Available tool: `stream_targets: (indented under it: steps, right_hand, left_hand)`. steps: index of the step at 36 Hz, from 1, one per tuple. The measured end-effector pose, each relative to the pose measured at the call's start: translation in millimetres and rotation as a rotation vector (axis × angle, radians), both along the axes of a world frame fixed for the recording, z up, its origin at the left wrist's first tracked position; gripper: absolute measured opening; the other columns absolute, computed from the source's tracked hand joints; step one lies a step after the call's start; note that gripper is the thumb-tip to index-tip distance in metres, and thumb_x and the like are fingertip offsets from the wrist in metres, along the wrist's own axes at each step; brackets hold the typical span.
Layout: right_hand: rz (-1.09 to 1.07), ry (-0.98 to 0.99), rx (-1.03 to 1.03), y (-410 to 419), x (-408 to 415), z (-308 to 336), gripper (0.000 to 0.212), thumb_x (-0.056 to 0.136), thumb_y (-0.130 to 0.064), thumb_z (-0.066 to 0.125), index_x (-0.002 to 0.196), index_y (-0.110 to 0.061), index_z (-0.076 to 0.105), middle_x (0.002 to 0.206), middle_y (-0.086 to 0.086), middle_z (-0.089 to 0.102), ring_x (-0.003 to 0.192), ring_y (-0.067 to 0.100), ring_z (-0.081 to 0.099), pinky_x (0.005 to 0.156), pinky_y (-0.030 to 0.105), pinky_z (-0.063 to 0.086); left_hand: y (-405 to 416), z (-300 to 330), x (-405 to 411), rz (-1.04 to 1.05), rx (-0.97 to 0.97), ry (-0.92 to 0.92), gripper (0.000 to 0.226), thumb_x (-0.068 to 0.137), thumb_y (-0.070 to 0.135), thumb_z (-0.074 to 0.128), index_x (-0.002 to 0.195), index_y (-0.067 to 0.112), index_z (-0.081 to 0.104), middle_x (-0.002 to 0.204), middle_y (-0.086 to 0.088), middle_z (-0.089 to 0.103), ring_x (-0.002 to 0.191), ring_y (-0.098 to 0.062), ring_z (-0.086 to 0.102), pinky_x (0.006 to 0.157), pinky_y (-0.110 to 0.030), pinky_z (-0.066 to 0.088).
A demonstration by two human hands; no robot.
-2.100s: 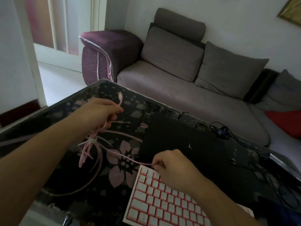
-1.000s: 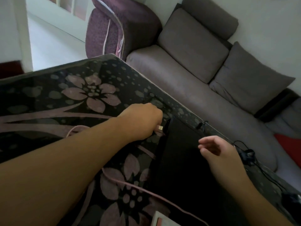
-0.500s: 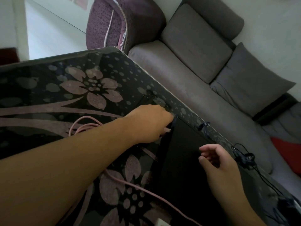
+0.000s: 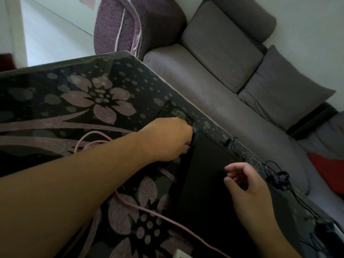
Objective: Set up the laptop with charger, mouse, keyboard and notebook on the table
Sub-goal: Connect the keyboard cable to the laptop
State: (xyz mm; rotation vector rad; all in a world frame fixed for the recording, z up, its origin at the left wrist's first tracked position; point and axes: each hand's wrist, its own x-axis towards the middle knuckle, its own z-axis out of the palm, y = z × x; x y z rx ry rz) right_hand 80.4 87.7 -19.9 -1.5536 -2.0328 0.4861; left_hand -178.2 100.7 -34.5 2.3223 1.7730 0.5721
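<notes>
A closed black laptop [image 4: 210,183] lies on the dark floral table [image 4: 55,101]. My left hand [image 4: 167,138] grips the plug end of the pink keyboard cable [image 4: 149,211] and holds it against the laptop's left edge near the far corner; the plug itself is mostly hidden by my fingers. The cable loops on the table left of my forearm and runs back toward a white corner of the keyboard [image 4: 179,254] at the bottom edge. My right hand [image 4: 245,183] hovers over the laptop lid, fingers loosely curled, holding nothing.
A black charger cable [image 4: 279,177] lies along the table's far edge at the right. A grey sofa [image 4: 214,86] with cushions stands just behind the table, with a purple armrest [image 4: 137,23] and a red cushion [image 4: 329,172].
My left hand has carried the cable's plug from the table's middle to the laptop's left edge. My right hand left the keyboard and now hovers over the lid. My view swung left and down.
</notes>
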Motion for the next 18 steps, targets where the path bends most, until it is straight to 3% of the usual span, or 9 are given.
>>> stream_targets:
  steps: [3,7,10,18]
  right_hand:
    - [0.002,-0.006,0.001,-0.2,0.7,-0.2,0.031,0.091,-0.004,0.071,0.098,-0.033,0.067,0.096,-0.008,0.067,0.088,0.003,0.062,0.078,0.023,0.046]
    - [0.004,-0.018,-0.01,-0.5,1.7,0.0,0.031,0.091,-0.004,0.071,0.1,-0.034,0.067,0.097,-0.008,0.066,0.089,0.002,0.061,0.078,0.024,0.046]
    - [-0.003,-0.011,-0.011,-1.0,1.6,0.0,0.031,0.091,-0.005,0.071,0.099,-0.034,0.067,0.097,-0.008,0.067,0.089,0.002,0.061,0.078,0.025,0.046]
    - [0.007,-0.021,-0.002,-2.4,-0.3,1.4,0.03,0.091,-0.004,0.07,0.099,-0.033,0.066,0.097,-0.009,0.065,0.089,0.0,0.06,0.077,0.022,0.044]
  left_hand:
    - [-0.1,3.9,-0.8,-0.002,-0.039,0.027,0.025,0.103,0.042,0.058,0.11,0.025,0.075,0.118,0.002,0.056,0.097,-0.014,0.061,0.08,-0.033,0.057]
    - [3.2,2.0,6.8,0.039,0.003,0.064,0.014,0.104,0.03,0.059,0.091,0.024,0.059,0.108,0.0,0.06,0.087,-0.015,0.06,0.069,-0.031,0.053]
    - [1.5,1.7,8.0,0.047,0.044,0.098,0.006,0.103,0.028,0.06,0.099,0.024,0.062,0.103,0.0,0.06,0.084,-0.016,0.058,0.066,-0.032,0.049]
    - [3.9,1.4,10.1,-0.019,0.046,0.157,0.011,0.097,0.012,0.062,0.104,0.02,0.064,0.109,-0.002,0.061,0.092,-0.021,0.062,0.077,-0.035,0.056]
